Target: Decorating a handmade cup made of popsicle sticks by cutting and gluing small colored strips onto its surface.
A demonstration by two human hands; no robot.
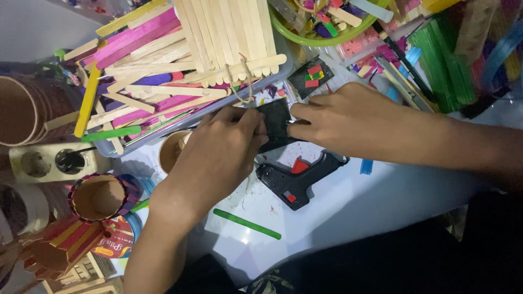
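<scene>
My left hand (218, 155) and my right hand (348, 117) both grip a small black flat piece (276, 122) held between them above the white table (348, 207). The left fingers pinch its left edge, the right fingers its right edge. Just below lies a black glue gun (297, 179) with red parts, on its side. A panel of plain wooden craft sticks (229, 35) tied with twine lies just beyond the hands.
A tray of pink, yellow and plain craft sticks (141, 81) fills the upper left. A green bowl (327, 32) of scraps and green sticks (436, 60) sit at the top right. A power strip (49, 161), decorated tubes (101, 196) and a loose green stick (248, 224) lie nearby.
</scene>
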